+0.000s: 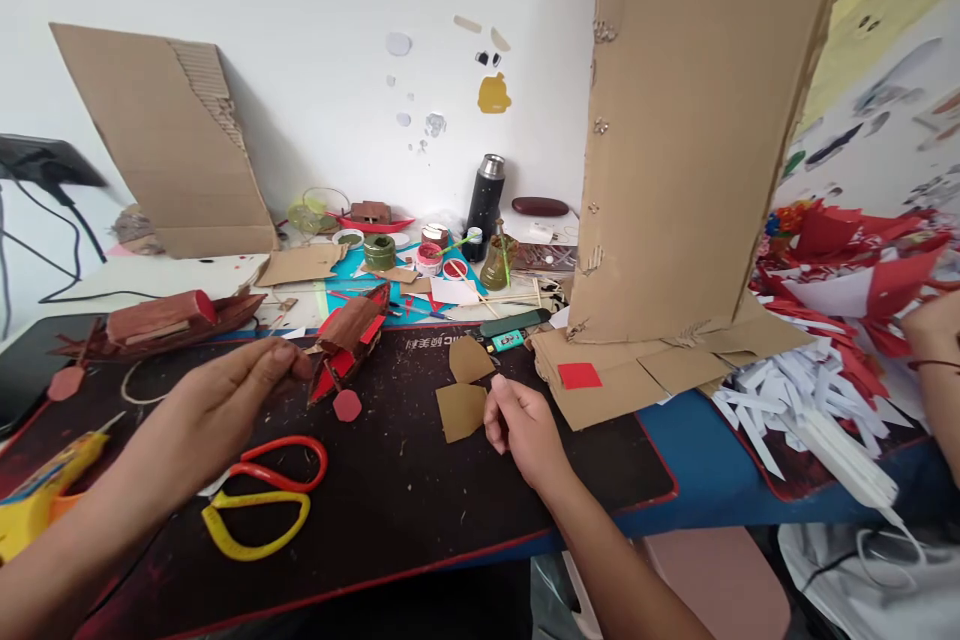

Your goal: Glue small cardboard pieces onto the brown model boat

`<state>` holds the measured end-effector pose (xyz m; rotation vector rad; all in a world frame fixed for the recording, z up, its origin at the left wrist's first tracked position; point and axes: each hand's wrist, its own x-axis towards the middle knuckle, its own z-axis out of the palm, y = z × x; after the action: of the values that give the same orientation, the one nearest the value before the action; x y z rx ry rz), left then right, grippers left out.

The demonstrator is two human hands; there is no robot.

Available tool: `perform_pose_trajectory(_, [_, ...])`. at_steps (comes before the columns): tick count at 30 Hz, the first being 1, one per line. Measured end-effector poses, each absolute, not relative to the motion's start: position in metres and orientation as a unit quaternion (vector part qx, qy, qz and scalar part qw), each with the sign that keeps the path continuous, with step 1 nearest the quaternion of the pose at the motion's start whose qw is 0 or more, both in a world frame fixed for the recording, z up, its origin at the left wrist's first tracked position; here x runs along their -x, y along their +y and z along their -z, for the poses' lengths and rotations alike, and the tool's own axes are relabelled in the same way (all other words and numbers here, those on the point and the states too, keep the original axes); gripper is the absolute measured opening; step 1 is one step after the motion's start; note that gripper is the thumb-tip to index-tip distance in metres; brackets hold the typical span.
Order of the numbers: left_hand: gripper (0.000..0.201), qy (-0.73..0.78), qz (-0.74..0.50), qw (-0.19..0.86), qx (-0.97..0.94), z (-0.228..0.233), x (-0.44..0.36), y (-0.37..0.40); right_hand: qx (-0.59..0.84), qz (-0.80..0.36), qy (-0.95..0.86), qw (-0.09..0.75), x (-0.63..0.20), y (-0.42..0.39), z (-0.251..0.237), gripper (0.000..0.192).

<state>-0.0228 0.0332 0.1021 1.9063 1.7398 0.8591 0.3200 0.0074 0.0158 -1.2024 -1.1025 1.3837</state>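
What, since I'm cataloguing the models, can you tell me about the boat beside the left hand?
The boat has a brown, rounded roof over a red and dark hull, and looks handmade, perhaps from painted card or wood. A pinkish, many-sided piece sits at its near end. It rests on the dark mat, slanting, its far end to the right. The left hand is by its near end; whether they touch is unclear.

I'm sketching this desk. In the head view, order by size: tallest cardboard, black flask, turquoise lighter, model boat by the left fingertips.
1. Tallest cardboard
2. Model boat
3. Black flask
4. Turquoise lighter
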Motion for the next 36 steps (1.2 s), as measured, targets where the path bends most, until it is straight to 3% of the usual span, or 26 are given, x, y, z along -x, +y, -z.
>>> perform_pose_trajectory(3, [0.057,0.547,-0.326,0.215,-0.741,-0.096,0.002,0.014,0.507,-0.547,-0.500,0.440,-0.329,0.010,-0.024,0.063])
perform_pose_trajectory(6, [0.039,0.468,-0.339,0.138,-0.804,-0.079,-0.022,-0.005,0.527,-0.517,-0.527,0.422,-0.337,0.013,-0.028,0.043])
perform_pose_trajectory(10, [0.058,0.411,-0.263,-0.009,-0.873,-0.052,-0.060,-0.010,0.556,-0.453,-0.549,0.429,-0.344,0.017,-0.025,0.035])
perform_pose_trajectory(18, [0.086,0.433,-0.172,-0.039,-0.884,-0.014,-0.110,0.016,0.539,-0.513,-0.502,0.441,-0.349,0.010,-0.008,0.049])
perform_pose_trajectory(27, [0.070,0.403,-0.194,-0.002,-0.894,0.011,-0.110,0.018,0.530,-0.530,-0.446,0.489,-0.348,0.004,-0.005,0.052])
perform_pose_trajectory(36, [0.079,0.409,-0.309,0.026,-0.858,-0.016,-0.110,0.010,0.518,-0.539,-0.411,0.522,-0.352,0.003,-0.007,0.053])
